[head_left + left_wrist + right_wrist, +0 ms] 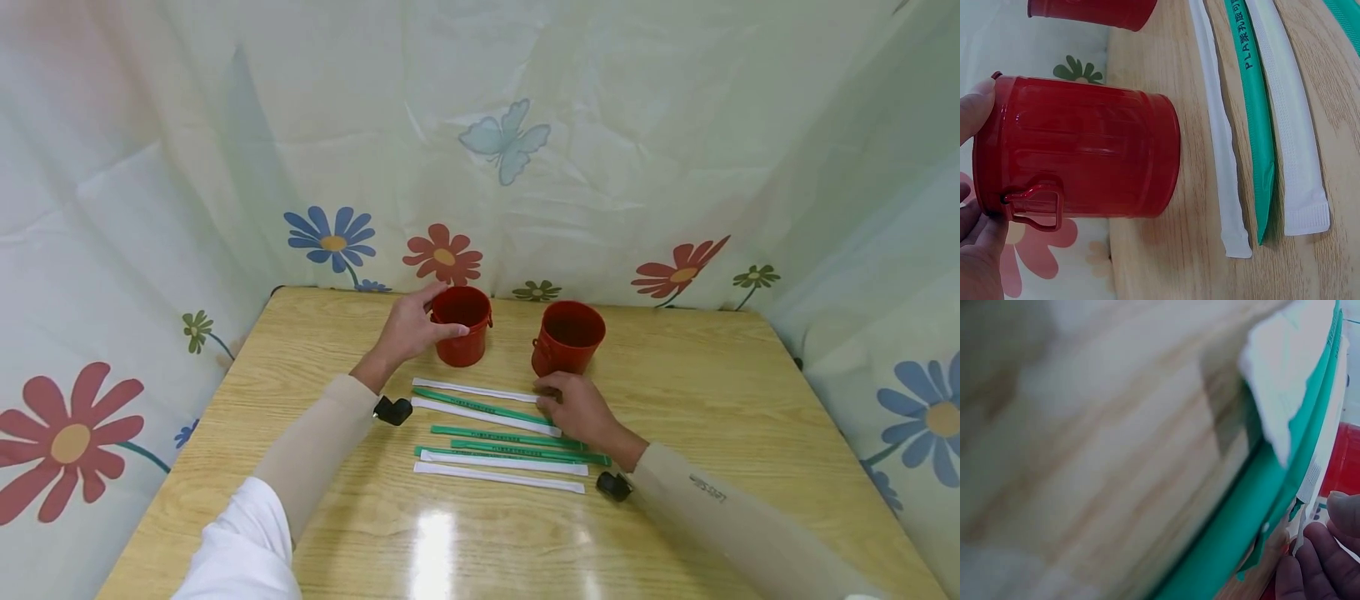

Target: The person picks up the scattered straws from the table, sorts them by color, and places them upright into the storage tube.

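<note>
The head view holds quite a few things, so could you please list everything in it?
Buckets: 2, red, side by side near the table's far edge
White slim packets: 4, white, mid-table
Green slim packets: 4, green, among the white ones
Table: 1, wood-coloured, below everything
Curtain: pale, behind and beside the table
Butterfly: 1, light blue, on the curtain
Flowers: several, red, blue, green, on the curtain
Wrist devices: 2, black, one by each wrist
Beige sleeves: 2, beige, on the forearms
White sleeve: 1, white, lower left
Left hand: 1, bare, gripping the left bucket
Right hand: 1, bare, fingers near the right bucket's base
</note>
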Demonstrator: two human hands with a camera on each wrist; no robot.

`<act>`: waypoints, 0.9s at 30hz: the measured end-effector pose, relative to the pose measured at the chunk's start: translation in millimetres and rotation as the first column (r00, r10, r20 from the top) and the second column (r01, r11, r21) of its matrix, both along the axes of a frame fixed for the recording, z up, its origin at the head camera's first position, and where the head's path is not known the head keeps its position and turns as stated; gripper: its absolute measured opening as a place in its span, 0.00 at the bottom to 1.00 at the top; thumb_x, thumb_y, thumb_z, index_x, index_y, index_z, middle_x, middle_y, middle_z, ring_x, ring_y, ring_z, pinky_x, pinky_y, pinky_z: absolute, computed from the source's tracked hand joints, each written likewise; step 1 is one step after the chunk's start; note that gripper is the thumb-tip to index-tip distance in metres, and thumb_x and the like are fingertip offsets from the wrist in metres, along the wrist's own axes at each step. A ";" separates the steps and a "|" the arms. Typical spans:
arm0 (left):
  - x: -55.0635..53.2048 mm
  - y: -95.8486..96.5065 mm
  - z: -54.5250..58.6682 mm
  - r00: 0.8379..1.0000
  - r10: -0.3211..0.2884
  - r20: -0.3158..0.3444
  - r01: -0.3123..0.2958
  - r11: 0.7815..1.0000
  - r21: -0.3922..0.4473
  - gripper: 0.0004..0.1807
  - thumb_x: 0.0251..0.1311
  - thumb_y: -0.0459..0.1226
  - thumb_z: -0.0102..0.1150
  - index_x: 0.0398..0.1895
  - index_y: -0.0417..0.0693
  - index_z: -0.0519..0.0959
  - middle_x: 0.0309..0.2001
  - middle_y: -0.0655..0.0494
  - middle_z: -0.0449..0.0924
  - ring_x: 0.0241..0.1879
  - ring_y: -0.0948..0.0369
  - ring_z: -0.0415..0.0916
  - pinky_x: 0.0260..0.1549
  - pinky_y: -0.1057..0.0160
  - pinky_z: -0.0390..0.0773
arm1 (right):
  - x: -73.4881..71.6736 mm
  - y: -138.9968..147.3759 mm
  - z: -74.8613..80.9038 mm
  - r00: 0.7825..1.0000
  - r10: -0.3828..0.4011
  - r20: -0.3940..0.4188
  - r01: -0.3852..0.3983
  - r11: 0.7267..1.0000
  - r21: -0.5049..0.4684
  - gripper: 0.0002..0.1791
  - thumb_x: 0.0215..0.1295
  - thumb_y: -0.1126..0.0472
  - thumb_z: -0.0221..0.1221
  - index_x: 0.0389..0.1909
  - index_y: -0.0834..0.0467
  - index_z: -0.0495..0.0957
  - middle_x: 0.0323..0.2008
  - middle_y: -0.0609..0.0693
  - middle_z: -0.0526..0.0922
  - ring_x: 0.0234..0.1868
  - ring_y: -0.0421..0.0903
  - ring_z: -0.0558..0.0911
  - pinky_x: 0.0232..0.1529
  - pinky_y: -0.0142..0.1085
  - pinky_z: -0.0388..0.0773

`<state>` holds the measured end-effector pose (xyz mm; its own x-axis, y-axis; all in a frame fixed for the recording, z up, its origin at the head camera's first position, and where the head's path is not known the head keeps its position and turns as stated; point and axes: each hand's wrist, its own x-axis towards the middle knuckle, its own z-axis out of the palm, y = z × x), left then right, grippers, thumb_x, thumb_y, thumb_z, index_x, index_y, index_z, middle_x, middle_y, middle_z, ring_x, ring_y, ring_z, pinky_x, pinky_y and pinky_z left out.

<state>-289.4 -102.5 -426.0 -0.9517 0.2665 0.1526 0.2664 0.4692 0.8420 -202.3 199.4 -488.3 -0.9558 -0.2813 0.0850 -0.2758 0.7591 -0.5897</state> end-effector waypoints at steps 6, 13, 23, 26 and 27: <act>-0.1 0.3 0.5 1.000 0.001 -0.017 -0.001 1.000 -0.005 0.44 0.58 0.42 0.77 0.77 0.46 0.68 0.73 0.48 0.74 0.71 0.45 0.72 0.61 0.47 0.84 | 0.2 -2.1 -0.4 1.000 -0.011 0.023 0.011 1.000 -0.003 0.13 0.68 0.65 0.67 0.52 0.60 0.87 0.50 0.53 0.89 0.48 0.49 0.84 0.55 0.49 0.85; 1.4 0.8 -0.1 1.000 -0.005 -0.024 0.004 1.000 -0.009 0.44 0.58 0.41 0.77 0.77 0.45 0.68 0.72 0.47 0.75 0.71 0.45 0.73 0.60 0.47 0.84 | 1.7 -5.2 -1.1 1.000 -0.002 0.006 0.002 1.000 0.021 0.12 0.67 0.66 0.66 0.50 0.61 0.87 0.49 0.54 0.89 0.50 0.51 0.85 0.58 0.52 0.84; -0.9 1.5 -0.7 1.000 -0.002 -0.021 0.001 1.000 -0.014 0.44 0.58 0.41 0.77 0.77 0.46 0.68 0.73 0.47 0.73 0.72 0.45 0.73 0.60 0.47 0.84 | 1.9 -7.5 -0.6 1.000 0.008 0.009 -0.008 0.999 0.042 0.10 0.66 0.68 0.67 0.48 0.60 0.88 0.46 0.53 0.89 0.49 0.51 0.85 0.57 0.51 0.85; -0.7 1.2 -1.1 1.000 -0.002 -0.023 0.002 1.000 -0.017 0.44 0.58 0.41 0.77 0.77 0.46 0.68 0.72 0.47 0.74 0.71 0.46 0.73 0.60 0.48 0.84 | 1.1 -8.3 -1.8 1.000 0.011 0.023 -0.012 0.999 0.047 0.10 0.65 0.69 0.67 0.46 0.59 0.88 0.44 0.52 0.88 0.47 0.49 0.85 0.54 0.49 0.85; -0.6 1.1 -1.3 1.000 -0.001 -0.023 0.000 1.000 -0.019 0.43 0.58 0.41 0.77 0.77 0.47 0.69 0.72 0.48 0.75 0.71 0.46 0.73 0.60 0.48 0.85 | 0.7 -8.5 -2.2 1.000 0.014 0.026 -0.016 0.998 0.055 0.09 0.65 0.69 0.68 0.45 0.59 0.88 0.43 0.51 0.88 0.46 0.49 0.84 0.53 0.48 0.86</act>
